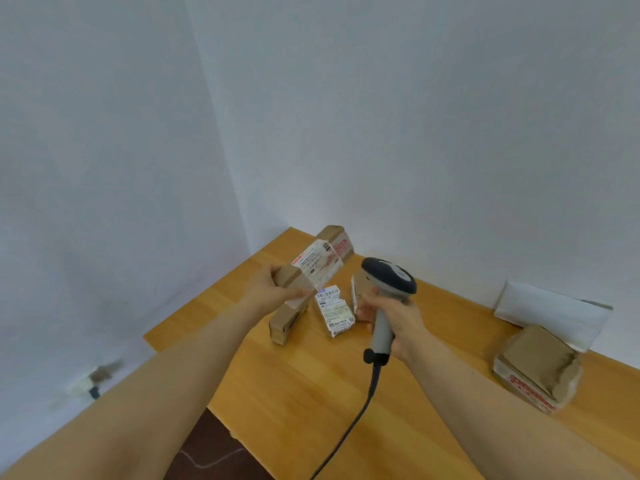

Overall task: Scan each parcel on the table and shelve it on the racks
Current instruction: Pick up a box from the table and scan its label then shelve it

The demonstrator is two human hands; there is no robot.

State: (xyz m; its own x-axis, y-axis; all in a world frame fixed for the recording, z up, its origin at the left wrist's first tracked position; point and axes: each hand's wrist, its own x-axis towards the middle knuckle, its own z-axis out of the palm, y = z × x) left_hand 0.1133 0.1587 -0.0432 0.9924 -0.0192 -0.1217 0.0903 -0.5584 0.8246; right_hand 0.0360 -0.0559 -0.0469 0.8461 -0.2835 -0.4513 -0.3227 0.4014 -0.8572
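While the long brown parcel (323, 259) is held clear above the worktop (311, 393), its long axis runs from near left to far right, the far end tilted upward toward the wall. A white shipping label (317, 268) wraps its middle and faces the viewer and the right. The left hand (270, 289) takes the parcel at its near end: the grip is closed round the cardboard, thumb lying across the lower edge of the label. The right hand (394, 322) has its grip wrapped round the grey handle of a barcode scanner (388, 277), which stands roughly upright to the right of the parcel, its dark head turned left toward the label; scanner and parcel are apart. A black cable (360, 414) drops from the handle toward the near edge. On the worktop below the left hand lies a second brown box (285, 322), and just right of it a small white-labelled packet (335, 315). Well apart, at the far right, a crumpled brown box (538, 372) sits in front of a white envelope (550, 313) leaning against the wall.
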